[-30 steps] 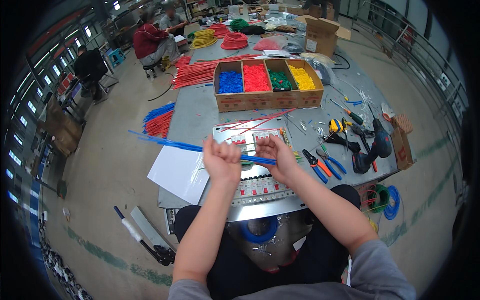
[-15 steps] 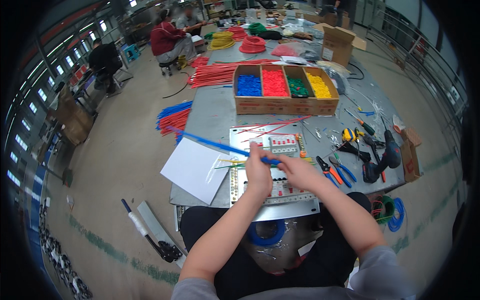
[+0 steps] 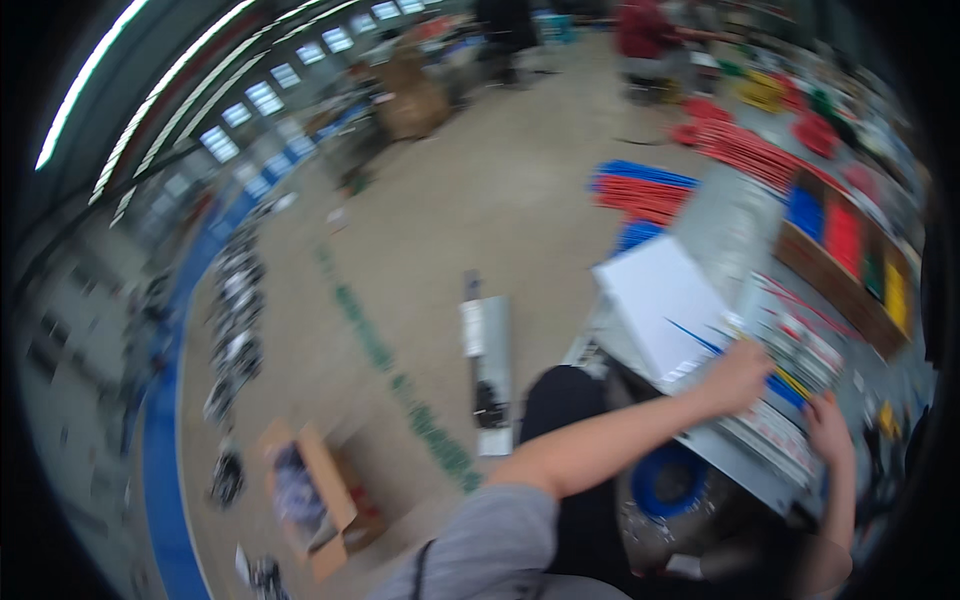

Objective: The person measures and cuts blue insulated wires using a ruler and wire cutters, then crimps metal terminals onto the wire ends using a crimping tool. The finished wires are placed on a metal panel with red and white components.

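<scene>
**Both hands working wires on the panel at the near edge of the desk**

I am looking at a badly smeared picture, swung far to the left, so the work is sitting at the right rim of it. My judgement is that I am in the middle of laying or seating coloured wires on the flat grey wiring panel [image 3: 790, 385], which is lying at the near edge of the desk [image 3: 735, 225], partly overhanging toward my lap. A white sheet [image 3: 665, 300] is lying just beside it at the near left corner.

My left hand [image 3: 738, 375] is resting on the near left part of the panel, right by thin blue wires [image 3: 700, 338] running across the sheet's edge. The forearm is reaching out nearly straight from my shoulder. The fingers look curled down, but with this blur I cannot tell whether they are pinching a wire.

My right hand [image 3: 828, 428] is lying on the panel's near edge, wrist bent upward, fingers pointing toward the far side; whether spread or closed I cannot tell.

The next move, as I judge it, is calling for a steady view first, then a fine pinch on one wire.
</scene>
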A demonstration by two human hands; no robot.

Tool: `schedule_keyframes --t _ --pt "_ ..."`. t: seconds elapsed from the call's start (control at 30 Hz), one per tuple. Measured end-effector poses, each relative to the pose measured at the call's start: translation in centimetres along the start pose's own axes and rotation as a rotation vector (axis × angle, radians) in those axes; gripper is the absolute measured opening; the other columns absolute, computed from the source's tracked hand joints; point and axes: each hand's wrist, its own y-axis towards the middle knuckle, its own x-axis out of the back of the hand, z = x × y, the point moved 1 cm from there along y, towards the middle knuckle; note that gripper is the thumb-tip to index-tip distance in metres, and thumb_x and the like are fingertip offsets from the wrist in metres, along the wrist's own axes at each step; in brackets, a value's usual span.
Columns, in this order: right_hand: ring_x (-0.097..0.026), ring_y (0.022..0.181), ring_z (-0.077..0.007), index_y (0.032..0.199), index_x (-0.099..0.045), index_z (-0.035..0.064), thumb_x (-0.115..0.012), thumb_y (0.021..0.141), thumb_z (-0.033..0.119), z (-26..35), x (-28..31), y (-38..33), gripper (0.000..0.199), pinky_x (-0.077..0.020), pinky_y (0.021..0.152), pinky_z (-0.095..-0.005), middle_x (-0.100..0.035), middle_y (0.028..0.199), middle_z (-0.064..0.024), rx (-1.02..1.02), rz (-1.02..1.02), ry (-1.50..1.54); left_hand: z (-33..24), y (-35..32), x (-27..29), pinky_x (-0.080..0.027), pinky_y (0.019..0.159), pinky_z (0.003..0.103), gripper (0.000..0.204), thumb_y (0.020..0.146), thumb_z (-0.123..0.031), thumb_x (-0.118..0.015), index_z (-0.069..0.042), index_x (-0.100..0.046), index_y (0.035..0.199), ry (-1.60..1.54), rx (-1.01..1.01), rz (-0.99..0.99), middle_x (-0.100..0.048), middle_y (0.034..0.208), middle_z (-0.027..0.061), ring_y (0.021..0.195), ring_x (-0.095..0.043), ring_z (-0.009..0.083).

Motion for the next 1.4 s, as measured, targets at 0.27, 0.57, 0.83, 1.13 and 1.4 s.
schedule_keyframes --t 0.27,0.57,0.83,1.13,1.4 --pt "-0.066 0.112 -0.0382 0.124 -0.066 -0.0029 -0.056 0.107 0.020 -4.1 -2.6 0.1 0.030 -0.0498 0.100 -0.0443 -0.069 0.120 -0.0240 0.005 0.227 0.063 1.5 -3.0 0.1 -0.041 0.098 0.049 0.027 0.087 -0.024 -0.061 -0.005 -0.075 0.073 0.081 0.184 0.167 -0.070 0.084 0.0137 0.095 -0.065 0.0341" --pt "-0.043 0.146 -0.0428 0.133 -0.066 -0.0033 -0.061 0.105 0.024 4.1 0.1 -1.0 0.039 -0.0340 0.122 -0.0461 -0.053 0.151 -0.0272 -0.065 0.062 -0.035 1.0 -0.2 0.9 -0.056 0.082 0.050 0.019 0.082 -0.021 -0.067 -0.005 -0.077 0.078 0.119 0.077 0.331 -0.075 0.084 0.0200 0.087 -0.073 0.0388" --pt "-0.062 0.119 -0.0412 0.134 -0.063 -0.0019 -0.068 0.100 0.030 7.2 0.2 -0.6 0.047 -0.0480 0.108 -0.0497 -0.067 0.118 -0.0245 0.111 -0.128 0.054 1.5 -2.1 6.3 -0.048 0.103 0.052 0.026 0.087 -0.012 -0.071 -0.001 -0.075 0.110 0.151 0.076 0.234 -0.070 0.113 0.0226 0.112 -0.063 0.0420" --pt "-0.054 0.131 -0.0363 0.133 -0.062 0.0047 -0.066 0.099 0.023 1.6 2.8 -22.7 0.039 -0.0404 0.115 -0.0462 -0.059 0.135 -0.0165 -0.133 -0.654 0.014 -10.2 -2.8 2.4 -0.043 0.103 0.049 0.028 0.103 -0.017 -0.061 0.001 -0.064 0.123 0.258 -0.039 0.408 -0.060 0.118 0.0209 0.115 -0.056 0.0418" --pt "-0.070 0.106 -0.0429 0.116 -0.070 0.0043 -0.055 0.101 0.026 -10.2 -26.9 -48.7 0.031 -0.0551 0.094 -0.0520 -0.072 0.111 -0.0247 -1.031 -0.306 0.615 -6.6 -3.4 -2.5 -0.048 0.097 0.051 0.044 0.107 -0.029 -0.053 0.003 -0.060 0.135 0.697 -0.300 0.341 -0.063 0.123 0.0230 0.114 -0.059 0.0448"
